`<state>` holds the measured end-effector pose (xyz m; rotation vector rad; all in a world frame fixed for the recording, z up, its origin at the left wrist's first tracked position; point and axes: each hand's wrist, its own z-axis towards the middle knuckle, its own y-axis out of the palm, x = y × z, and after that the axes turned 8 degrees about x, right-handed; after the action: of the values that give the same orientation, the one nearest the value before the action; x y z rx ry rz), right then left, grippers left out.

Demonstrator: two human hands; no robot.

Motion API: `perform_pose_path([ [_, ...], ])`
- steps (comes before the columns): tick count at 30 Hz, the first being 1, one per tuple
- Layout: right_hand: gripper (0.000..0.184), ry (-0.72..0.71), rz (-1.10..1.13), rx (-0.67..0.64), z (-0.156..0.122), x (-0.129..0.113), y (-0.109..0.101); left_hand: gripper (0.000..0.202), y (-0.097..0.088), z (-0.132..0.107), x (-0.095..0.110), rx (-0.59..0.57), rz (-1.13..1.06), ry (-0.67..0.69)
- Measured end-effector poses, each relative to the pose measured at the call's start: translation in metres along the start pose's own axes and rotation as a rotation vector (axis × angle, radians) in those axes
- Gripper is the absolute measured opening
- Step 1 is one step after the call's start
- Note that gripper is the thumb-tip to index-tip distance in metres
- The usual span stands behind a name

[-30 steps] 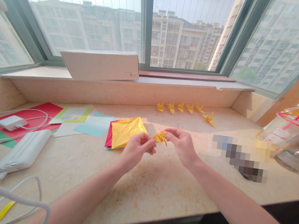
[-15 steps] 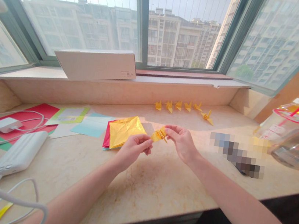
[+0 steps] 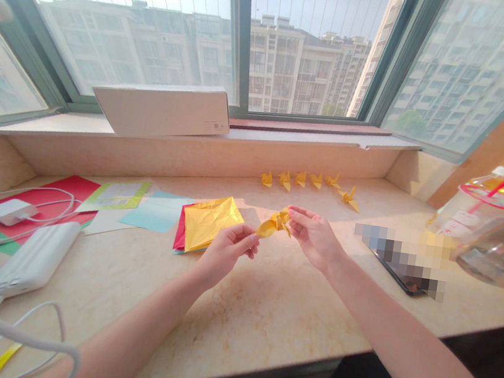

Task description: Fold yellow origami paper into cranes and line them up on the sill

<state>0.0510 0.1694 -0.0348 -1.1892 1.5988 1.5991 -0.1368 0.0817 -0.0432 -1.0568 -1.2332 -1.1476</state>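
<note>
While the right hand point(image 3: 315, 238) pinches the yellow origami crane point(image 3: 276, 222), its long axis slants toward the narrowly curled left hand point(image 3: 226, 255) just beside it

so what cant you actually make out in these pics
Head view:
phone on the counter: mostly blurred by a pixelated patch
yellow paper crane: partly hidden by the right hand
coloured paper stack: mostly covered by the gold foil sheet
label on the clear tumbler: too small to read

A marble counter point(image 3: 269, 335) holds origami cranes point(image 3: 300, 179), colored paper point(image 3: 154, 218), a power bank point(image 3: 30, 261).
</note>
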Motion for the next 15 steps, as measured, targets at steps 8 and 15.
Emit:
perform_pose_path([
  [8,0.028,-0.003,-0.007,0.006,-0.0003,-0.0017,-0.0005,0.021,0.0003,-0.0037,0.0032,-0.074,-0.044,0.013],
  [15,0.041,-0.306,-0.423,0.008,0.0031,0.0024,-0.0026,0.023,-0.0017,-0.0036,0.0071,0.030,-0.063,0.057],
])
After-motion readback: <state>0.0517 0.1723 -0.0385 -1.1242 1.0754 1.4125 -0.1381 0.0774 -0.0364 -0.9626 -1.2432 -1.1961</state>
